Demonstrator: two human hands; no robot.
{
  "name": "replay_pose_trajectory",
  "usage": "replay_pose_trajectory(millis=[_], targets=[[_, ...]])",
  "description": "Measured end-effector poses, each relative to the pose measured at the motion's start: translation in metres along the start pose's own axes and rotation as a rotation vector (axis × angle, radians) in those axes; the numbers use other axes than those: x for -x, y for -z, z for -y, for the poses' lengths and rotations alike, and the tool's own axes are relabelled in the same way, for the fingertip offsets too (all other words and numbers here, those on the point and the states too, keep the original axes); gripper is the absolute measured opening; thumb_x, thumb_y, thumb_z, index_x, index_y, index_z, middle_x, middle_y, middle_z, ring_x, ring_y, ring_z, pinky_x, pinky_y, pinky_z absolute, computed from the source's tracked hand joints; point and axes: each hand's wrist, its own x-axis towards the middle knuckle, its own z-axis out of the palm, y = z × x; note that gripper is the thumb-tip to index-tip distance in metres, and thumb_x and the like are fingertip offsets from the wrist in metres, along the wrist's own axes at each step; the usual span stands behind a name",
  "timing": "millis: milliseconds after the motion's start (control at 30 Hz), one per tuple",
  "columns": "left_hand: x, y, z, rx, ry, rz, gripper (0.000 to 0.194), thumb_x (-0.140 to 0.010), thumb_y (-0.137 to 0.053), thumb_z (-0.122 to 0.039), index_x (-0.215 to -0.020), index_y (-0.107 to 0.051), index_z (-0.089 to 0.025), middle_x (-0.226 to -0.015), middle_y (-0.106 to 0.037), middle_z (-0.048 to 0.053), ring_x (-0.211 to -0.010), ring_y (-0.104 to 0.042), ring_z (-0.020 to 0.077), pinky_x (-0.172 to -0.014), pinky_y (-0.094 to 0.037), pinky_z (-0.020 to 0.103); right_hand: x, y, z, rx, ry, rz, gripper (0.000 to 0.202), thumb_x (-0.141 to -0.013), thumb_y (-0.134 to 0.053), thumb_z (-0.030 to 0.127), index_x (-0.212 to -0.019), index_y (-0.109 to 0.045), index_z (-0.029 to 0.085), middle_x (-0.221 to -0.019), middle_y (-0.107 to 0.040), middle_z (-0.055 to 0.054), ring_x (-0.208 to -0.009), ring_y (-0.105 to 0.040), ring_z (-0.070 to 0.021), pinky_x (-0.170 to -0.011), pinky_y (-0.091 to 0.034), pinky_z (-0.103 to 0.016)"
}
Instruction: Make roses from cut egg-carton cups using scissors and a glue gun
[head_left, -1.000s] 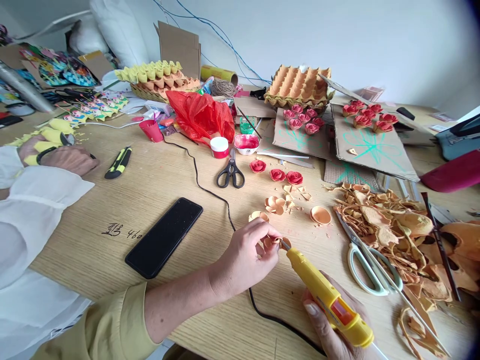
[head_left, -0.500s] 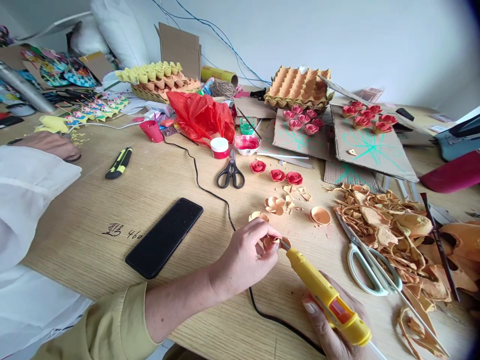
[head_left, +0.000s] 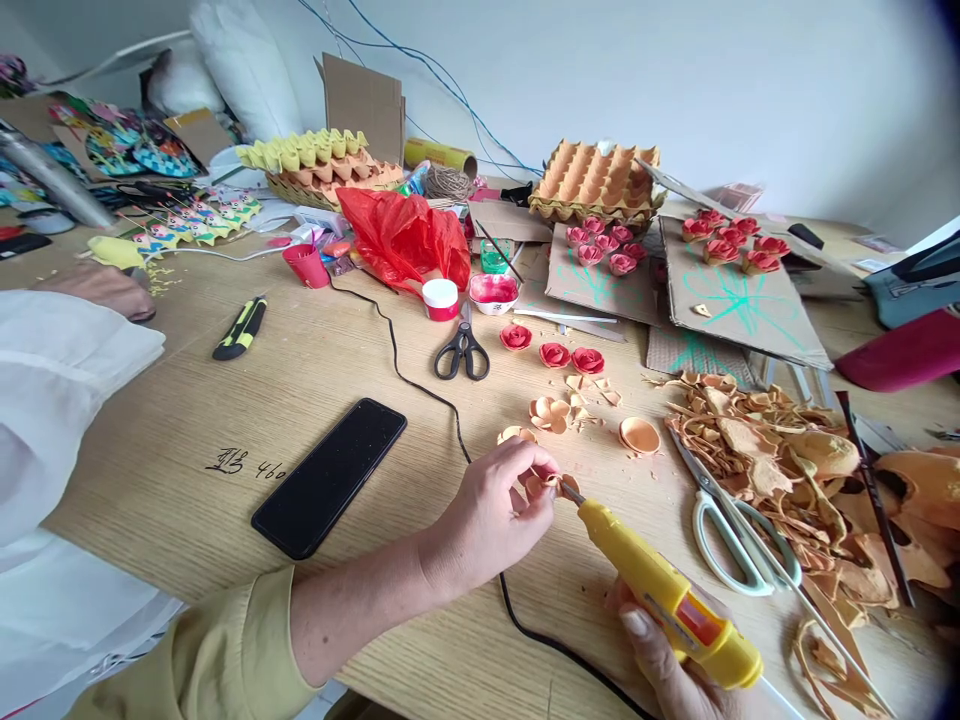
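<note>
Between the thumb and fingers of my left hand [head_left: 495, 515] is a small orange cardboard flower [head_left: 541, 488], partly hidden by the fingers. My right hand [head_left: 667, 650] grips a yellow hot glue gun [head_left: 652, 570], and the gun's metal nozzle is at the flower's right side. Just beyond my left hand lie an open-petalled orange flower [head_left: 550, 413] and another partly covered one [head_left: 517, 435]. An orange cup [head_left: 640, 436] sits to their right. Several red-painted roses [head_left: 555, 355] stand farther back.
Light-green-handled scissors [head_left: 739, 545] lie beside a heap of cardboard scraps [head_left: 757, 440] on the right. A phone [head_left: 330, 478], black scissors [head_left: 462, 350] and a utility knife [head_left: 240, 328] lie to the left. A black cord [head_left: 394, 360] crosses the table. Another person's hand [head_left: 105, 290] is far left.
My right hand and the glue gun have shifted slightly right, with the nozzle still by the flower. My left hand has barely moved.
</note>
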Motion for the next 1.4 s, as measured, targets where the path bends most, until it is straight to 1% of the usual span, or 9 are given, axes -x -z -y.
replay_pose_trajectory(millis=[233,467,567,667,800,1000,1100,1233,1400], targets=[[0.001,-0.002,0.000,0.036,0.041,0.045,0.011,-0.085,-0.057,-0.009,-0.094,-0.060,-0.015,-0.094,-0.064,0.005,-0.076,-0.064,0.0112,-0.050,-0.050,0.015,-0.004,0.002,-0.003,-0.570,-0.272,0.077,0.037,-0.095,-0.050,0.056,-0.084,-0.065,0.024,-0.077,-0.059,-0.004,-0.061,-0.052,-0.0157,-0.056,-0.045,-0.029],[0.004,-0.005,-0.003,0.046,0.065,0.084,0.008,-0.083,-0.060,-0.008,-0.089,-0.062,-0.014,-0.090,-0.065,0.004,-0.073,-0.064,0.0106,-0.053,-0.052,0.015,-0.012,-0.002,-0.004,-1.124,-0.365,0.151,0.041,-0.087,-0.058,0.067,-0.090,-0.063,0.027,-0.083,-0.062,-0.001,-0.047,-0.043,-0.0075,-0.048,-0.031,-0.025],[0.006,-0.006,-0.003,0.051,0.057,0.110,0.009,-0.083,-0.060,-0.008,-0.089,-0.063,-0.014,-0.090,-0.065,0.004,-0.073,-0.064,0.0102,-0.051,-0.050,0.014,-0.014,0.003,0.003,-1.265,-0.372,0.104,0.041,-0.085,-0.062,0.067,-0.086,-0.062,0.026,-0.071,-0.058,0.002,-0.042,-0.031,-0.0043,-0.046,-0.028,-0.024],[0.008,-0.008,-0.002,0.045,0.031,0.135,0.012,-0.082,-0.060,-0.006,-0.090,-0.063,-0.014,-0.090,-0.065,0.003,-0.073,-0.064,0.0092,-0.052,-0.050,0.013,-0.020,0.009,0.008,-1.362,-0.333,-0.101,0.039,-0.083,-0.068,0.063,-0.085,-0.062,0.024,-0.065,-0.048,0.006,-0.042,-0.019,-0.0025,-0.045,-0.028,-0.021],[0.009,-0.008,-0.001,0.023,-0.017,0.164,0.015,-0.080,-0.059,-0.003,-0.088,-0.062,-0.015,-0.088,-0.066,0.002,-0.075,-0.063,0.0096,-0.051,-0.048,0.013,-0.027,0.013,0.008,-1.393,-0.333,-0.432,0.033,-0.086,-0.068,0.055,-0.086,-0.061,0.023,-0.068,-0.041,0.006,-0.047,-0.023,-0.0045,-0.047,-0.035,-0.019],[0.010,-0.007,-0.003,-0.050,-0.095,0.161,0.013,-0.083,-0.057,-0.005,-0.088,-0.060,-0.016,-0.086,-0.064,0.002,-0.073,-0.061,0.0098,-0.058,-0.050,0.018,-0.031,0.006,0.001,-1.253,-0.424,-0.453,0.019,-0.087,-0.072,0.039,-0.090,-0.061,0.024,-0.070,-0.045,0.004,-0.057,-0.040,-0.0075,-0.052,-0.042,-0.019],[0.010,-0.005,-0.005,-0.054,-0.133,0.180,0.012,-0.084,-0.056,-0.005,-0.088,-0.059,-0.016,-0.085,-0.062,0.002,-0.073,-0.061,0.0102,-0.059,-0.051,0.019,-0.030,0.003,-0.001,-1.124,-0.423,-0.424,0.017,-0.085,-0.075,0.027,-0.095,-0.062,0.025,-0.080,-0.059,0.001,-0.062,-0.048,-0.0081,-0.059,-0.045,-0.021],[0.010,-0.004,-0.010,-0.015,-0.181,0.239,0.014,-0.083,-0.057,-0.005,-0.091,-0.059,-0.016,-0.085,-0.060,0.003,-0.071,-0.060,0.0103,-0.059,-0.051,0.020,-0.025,-0.004,-0.001,-0.953,-0.450,-0.258,0.022,-0.085,-0.076,0.032,-0.099,-0.060,0.028,-0.102,-0.071,-0.003,-0.067,-0.056,-0.0108,-0.069,-0.050,-0.027],[0.011,0.000,-0.016,0.005,-0.181,0.240,0.017,-0.080,-0.056,-0.004,-0.090,-0.059,-0.018,-0.084,-0.061,0.003,-0.071,-0.058,0.0113,-0.058,-0.052,0.020,-0.022,-0.014,-0.002,-0.824,-0.486,-0.018,0.028,-0.084,-0.076,0.043,-0.100,-0.061,0.026,-0.086,-0.069,-0.002,-0.068,-0.060,-0.0166,-0.070,-0.051,-0.033]])
